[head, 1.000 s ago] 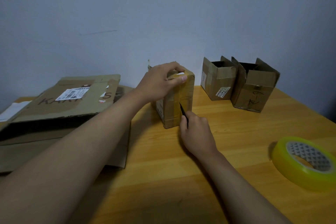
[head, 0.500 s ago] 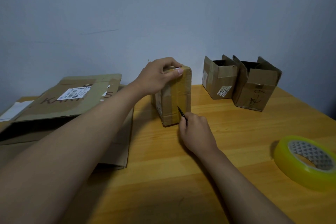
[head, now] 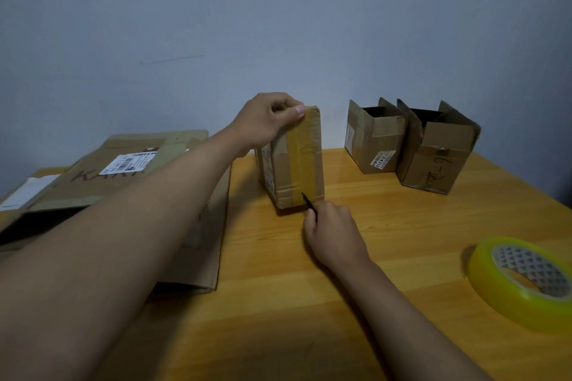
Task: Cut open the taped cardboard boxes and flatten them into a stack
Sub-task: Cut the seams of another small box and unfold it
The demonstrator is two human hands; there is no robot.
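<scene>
A small taped cardboard box (head: 295,164) stands upright on the wooden table (head: 356,257), a strip of brown tape running down its front face. My left hand (head: 266,124) grips its top edge, thumb lying along the upper front. My right hand (head: 332,233) holds a thin black blade (head: 307,201), whose tip touches the tape near the box's bottom edge. Flattened cardboard (head: 123,170) lies in a pile at the left, partly under my left forearm.
Two small boxes with open top flaps (head: 376,145) (head: 439,155) stand at the back right by the wall. A yellow roll of tape (head: 523,281) lies at the right edge of the table.
The blade has slid down the tape from mid-height to near the bottom of the box. My left hand has shifted slightly on the top edge.
</scene>
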